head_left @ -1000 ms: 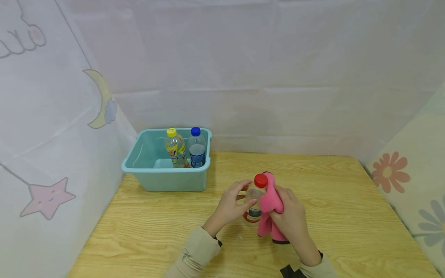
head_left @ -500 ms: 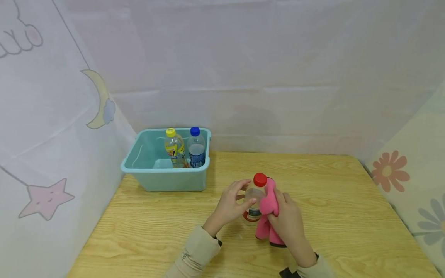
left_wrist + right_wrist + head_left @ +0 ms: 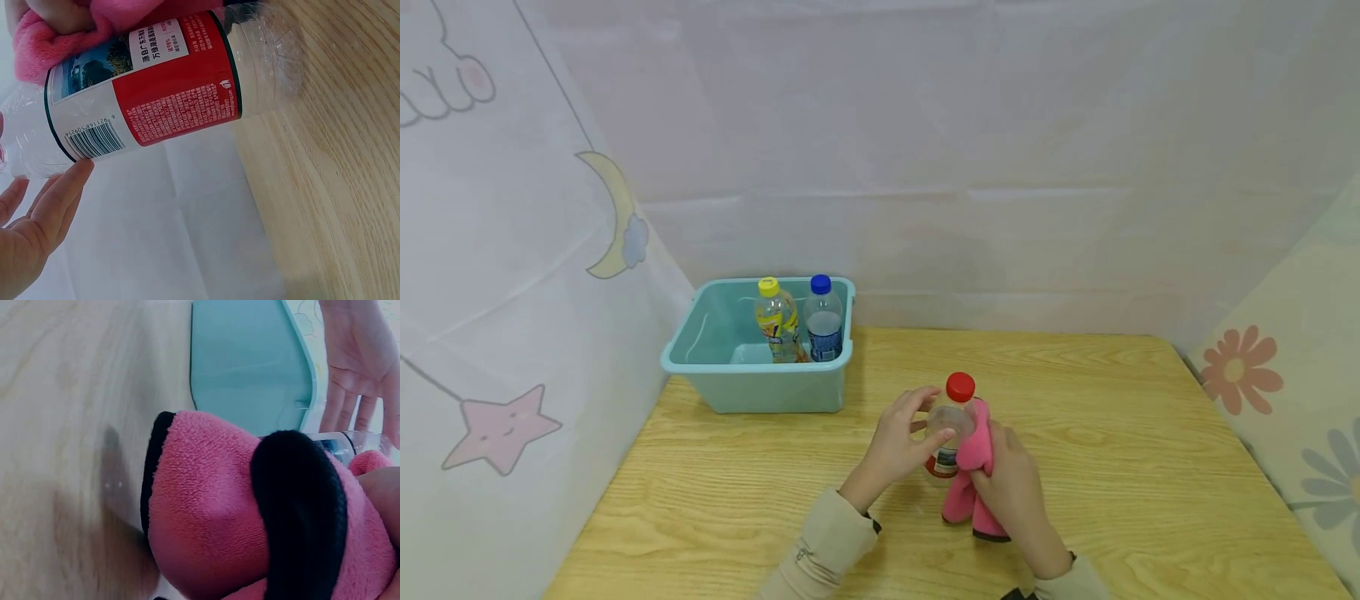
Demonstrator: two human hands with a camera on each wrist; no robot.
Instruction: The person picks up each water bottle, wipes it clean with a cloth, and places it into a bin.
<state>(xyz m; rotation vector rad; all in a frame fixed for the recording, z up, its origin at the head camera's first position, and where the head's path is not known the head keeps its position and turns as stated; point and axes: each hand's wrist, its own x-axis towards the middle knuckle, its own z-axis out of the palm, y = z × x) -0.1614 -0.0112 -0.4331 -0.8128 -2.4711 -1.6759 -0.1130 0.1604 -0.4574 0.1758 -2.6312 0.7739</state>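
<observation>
A clear plastic bottle (image 3: 946,461) with a red cap stands upright on the table in the head view. My left hand (image 3: 889,446) holds it near the shoulder from the left, thumb in front. In the left wrist view, the fingertips touch the bottle (image 3: 178,87) by its red and white label. A pink cloth (image 3: 976,450) with black edging is bunched in my right hand (image 3: 1018,487), which grips it against the bottle's right side. Folds of the cloth (image 3: 206,500) hide most of the bottle in the right wrist view.
A light blue plastic basket (image 3: 760,387) stands at the back left of the wooden table (image 3: 1120,433). Inside it are a yellow-capped bottle (image 3: 778,321) and a blue-capped bottle (image 3: 824,325). A printed white sheet (image 3: 925,167) hangs behind the table.
My right hand and the pink cloth have slid down along the bottle's side, towards me and slightly left. The left hand and the bottle have stayed almost still.
</observation>
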